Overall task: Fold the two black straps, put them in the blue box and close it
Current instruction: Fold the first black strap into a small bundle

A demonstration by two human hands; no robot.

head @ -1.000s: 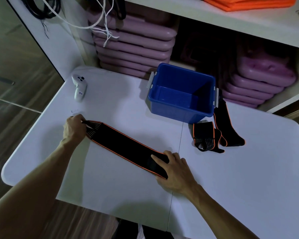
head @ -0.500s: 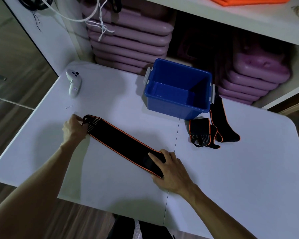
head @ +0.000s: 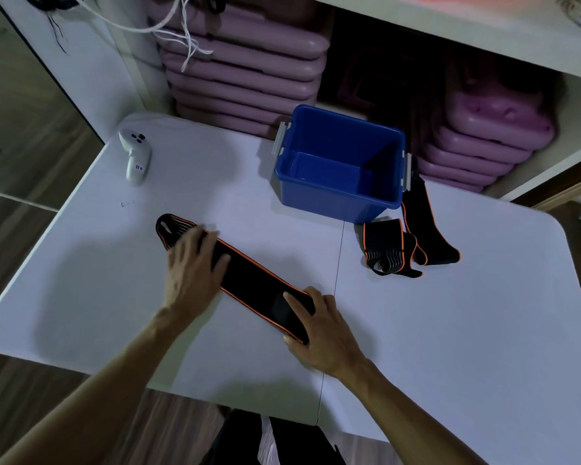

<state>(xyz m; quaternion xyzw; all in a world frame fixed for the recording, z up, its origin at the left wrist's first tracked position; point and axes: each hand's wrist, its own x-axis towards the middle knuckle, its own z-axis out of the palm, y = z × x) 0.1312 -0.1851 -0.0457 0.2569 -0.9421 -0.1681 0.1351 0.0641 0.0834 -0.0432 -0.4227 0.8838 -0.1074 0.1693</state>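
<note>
A black strap with orange edging (head: 249, 280) lies stretched flat and diagonal on the white table (head: 450, 330). My left hand (head: 192, 266) rests on it a little in from its looped far-left end, fingers spread flat. My right hand (head: 319, 330) presses flat fingers on its near-right end. The second black strap (head: 416, 239) lies crumpled just right of the blue box (head: 339, 193), partly behind it. The box stands open at the back of the table with nothing inside; no lid is in sight.
A white handheld controller (head: 135, 156) lies at the table's back left, with a small screw (head: 127, 204) nearby. Stacks of purple cases (head: 249, 78) fill the shelf behind the box. White cords (head: 182, 38) hang at the back left.
My left hand let go of the strap's looped end and moved right onto the strap, now lying flat on it. My right hand stays on the other end.
</note>
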